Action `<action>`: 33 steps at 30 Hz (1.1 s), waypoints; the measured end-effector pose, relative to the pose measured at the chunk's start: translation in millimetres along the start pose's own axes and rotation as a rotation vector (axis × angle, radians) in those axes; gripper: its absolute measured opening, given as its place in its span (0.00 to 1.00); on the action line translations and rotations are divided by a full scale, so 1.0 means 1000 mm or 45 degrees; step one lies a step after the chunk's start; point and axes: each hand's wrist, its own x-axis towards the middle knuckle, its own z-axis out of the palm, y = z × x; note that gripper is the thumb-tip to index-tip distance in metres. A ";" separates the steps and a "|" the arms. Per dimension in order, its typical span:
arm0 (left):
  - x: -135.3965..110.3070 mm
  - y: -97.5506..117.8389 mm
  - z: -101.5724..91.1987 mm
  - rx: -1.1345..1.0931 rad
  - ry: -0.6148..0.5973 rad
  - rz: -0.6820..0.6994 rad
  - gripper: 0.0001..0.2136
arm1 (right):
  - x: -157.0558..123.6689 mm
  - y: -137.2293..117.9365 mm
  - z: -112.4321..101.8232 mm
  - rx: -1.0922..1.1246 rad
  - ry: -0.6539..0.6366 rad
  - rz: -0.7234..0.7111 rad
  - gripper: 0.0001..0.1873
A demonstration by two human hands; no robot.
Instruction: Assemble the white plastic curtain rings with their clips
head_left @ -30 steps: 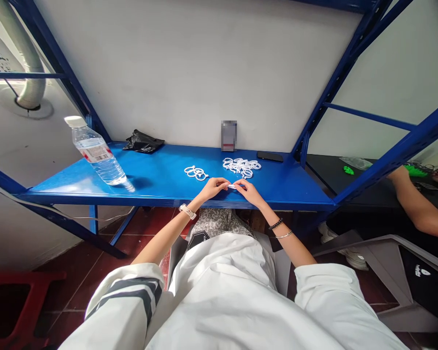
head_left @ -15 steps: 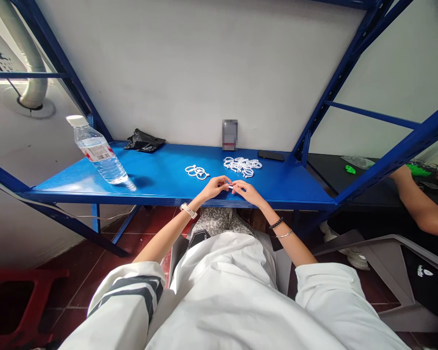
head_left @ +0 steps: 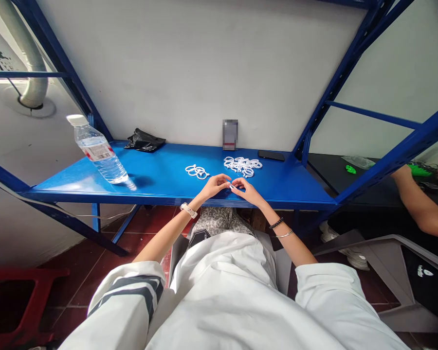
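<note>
Over the front edge of the blue table (head_left: 164, 182), my two hands meet with fingertips almost touching. My left hand (head_left: 214, 185) is closed in a pinch at a small white piece (head_left: 232, 186); most of that piece is hidden by the fingers. My right hand (head_left: 248, 192) pinches the same piece from the other side. Just beyond my left hand lies a small group of white rings (head_left: 197, 171). A larger heap of white rings (head_left: 243, 166) is spread behind my right hand.
A water bottle (head_left: 101, 154) stands at the left, with a black plastic bag (head_left: 145, 141) behind it. A phone (head_left: 271, 155) lies at the back right; a grey box-like object (head_left: 229, 135) leans by the wall. At right, another person's arm (head_left: 419, 204) reaches over a black table.
The small white piece has turned from nearly level to slanting between my fingers. My fingertips have shifted slightly; the ring groups have stayed put.
</note>
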 end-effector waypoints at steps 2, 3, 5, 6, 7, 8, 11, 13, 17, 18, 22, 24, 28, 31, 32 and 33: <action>-0.001 0.002 0.000 0.032 0.007 -0.002 0.25 | 0.000 0.001 0.000 -0.021 -0.006 -0.017 0.24; -0.001 0.003 0.000 0.048 0.014 -0.001 0.25 | 0.000 0.001 0.000 -0.036 -0.011 -0.032 0.24; -0.001 0.004 0.000 0.068 0.029 -0.001 0.25 | 0.000 0.001 -0.001 -0.065 -0.019 -0.062 0.23; -0.001 0.004 0.000 0.070 0.032 -0.004 0.25 | 0.001 0.001 -0.001 -0.074 -0.021 -0.074 0.23; -0.001 0.004 0.000 0.071 0.035 -0.009 0.26 | 0.001 0.001 -0.001 -0.079 -0.019 -0.080 0.23; -0.001 0.004 0.000 0.074 0.039 -0.015 0.26 | 0.001 0.001 -0.001 -0.083 -0.015 -0.085 0.22; -0.001 0.004 0.001 0.095 0.056 -0.025 0.27 | 0.001 0.001 0.000 -0.099 0.005 -0.100 0.22; -0.002 0.004 0.002 0.114 0.068 -0.019 0.27 | 0.001 0.002 0.000 -0.111 0.024 -0.111 0.21; -0.003 0.007 0.003 0.144 0.075 -0.007 0.26 | 0.000 0.005 0.000 -0.096 0.053 -0.111 0.20; -0.003 0.007 0.003 0.156 0.071 -0.005 0.26 | 0.000 0.005 0.001 -0.088 0.055 -0.108 0.20; -0.003 0.007 0.004 0.185 0.061 0.003 0.27 | -0.001 0.004 0.000 -0.064 0.061 -0.093 0.20; -0.003 0.007 0.004 0.193 0.065 0.012 0.27 | -0.001 0.003 0.000 -0.051 0.064 -0.083 0.20; -0.003 0.008 0.004 0.221 0.063 0.037 0.26 | -0.001 0.003 0.000 -0.035 0.072 -0.074 0.20; -0.003 0.007 0.003 0.232 0.058 0.054 0.26 | -0.001 0.003 0.000 -0.055 0.074 -0.084 0.19; -0.003 0.007 0.003 0.235 0.058 0.058 0.26 | -0.001 0.003 0.000 -0.067 0.073 -0.090 0.19; -0.003 0.007 0.003 0.236 0.058 0.061 0.26 | -0.001 0.003 0.000 -0.079 0.072 -0.096 0.19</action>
